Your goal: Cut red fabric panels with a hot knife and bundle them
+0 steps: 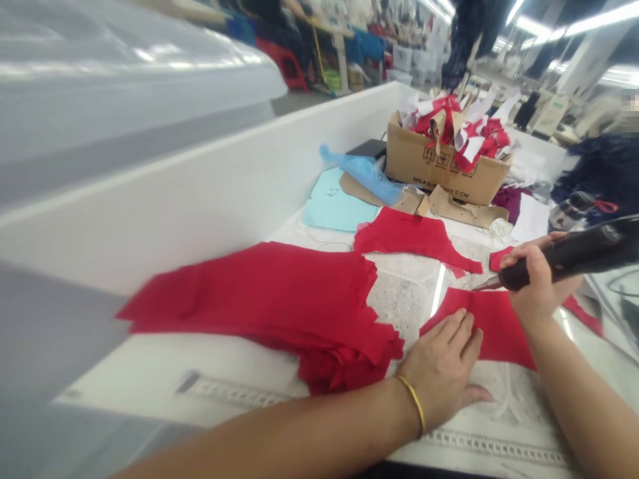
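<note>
The red fabric, its long axis running sideways, was pressed flat by the spread left hand, with the knife closed in the nearer right hand.

Garment workshop: stacked red fabric pieces, cardboard box of offcuts, white cutting table, work stations beyond.

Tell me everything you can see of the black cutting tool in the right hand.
The black handheld cutter is gripped in the person's right hand, fingers wrapped around its thick, glossy, plastic-looking body. The body slants up and runs out of the right edge of view, so its rear end is hidden. A narrow, pointed metal blade projects from the front, angled down over the red fabric. Whether the blade touches the fabric cannot be told.
</note>
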`<state>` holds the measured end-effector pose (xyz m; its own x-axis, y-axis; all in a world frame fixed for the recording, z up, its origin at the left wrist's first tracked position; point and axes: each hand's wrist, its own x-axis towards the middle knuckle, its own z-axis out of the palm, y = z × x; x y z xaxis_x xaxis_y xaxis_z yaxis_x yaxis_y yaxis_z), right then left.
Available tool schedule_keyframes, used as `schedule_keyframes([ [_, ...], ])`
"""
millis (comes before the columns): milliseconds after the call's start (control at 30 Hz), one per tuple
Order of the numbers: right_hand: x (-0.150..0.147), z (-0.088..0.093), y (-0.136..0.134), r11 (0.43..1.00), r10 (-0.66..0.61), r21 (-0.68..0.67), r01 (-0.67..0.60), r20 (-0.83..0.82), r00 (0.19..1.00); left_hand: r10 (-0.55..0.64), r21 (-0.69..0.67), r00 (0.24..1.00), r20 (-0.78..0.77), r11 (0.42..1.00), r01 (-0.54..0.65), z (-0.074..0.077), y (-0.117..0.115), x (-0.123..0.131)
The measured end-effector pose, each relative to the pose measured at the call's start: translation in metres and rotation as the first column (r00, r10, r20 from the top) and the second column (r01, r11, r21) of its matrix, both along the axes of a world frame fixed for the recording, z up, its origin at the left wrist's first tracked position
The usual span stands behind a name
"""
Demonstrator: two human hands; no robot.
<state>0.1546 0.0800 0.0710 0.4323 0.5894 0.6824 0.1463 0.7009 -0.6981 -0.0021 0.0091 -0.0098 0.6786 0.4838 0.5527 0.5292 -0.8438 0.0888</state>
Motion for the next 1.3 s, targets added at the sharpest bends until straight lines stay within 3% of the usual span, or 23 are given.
schedule_keyframes([
  [267,-0.003,-0.004,-0.004,0.999,0.052,-0.015,-0.052,-0.017,0.999,-0.032,-0.081,0.999,-0.023,0.996,0.030,0.001,-0.002,-0.003],
  [567,0.000,-0.010,-0.003,0.998,0.053,-0.020,-0.053,0.039,0.998,-0.040,-0.047,0.997,-0.068,0.998,0.037,0.006,0.000,-0.007],
  [733,0.015,-0.003,-0.005,0.998,0.022,-0.054,-0.021,0.019,1.000,-0.114,-0.041,0.974,-0.194,0.993,0.108,0.016,-0.003,-0.003],
  [900,0.029,-0.001,-0.006,0.998,0.025,-0.066,-0.023,0.033,0.999,-0.157,-0.111,0.965,-0.208,0.984,0.136,0.020,-0.001,0.006],
  [1300,0.024,-0.006,-0.006,0.997,-0.017,-0.073,0.020,0.050,0.999,-0.146,-0.054,0.981,-0.128,0.989,0.140,0.008,-0.001,0.011],
])
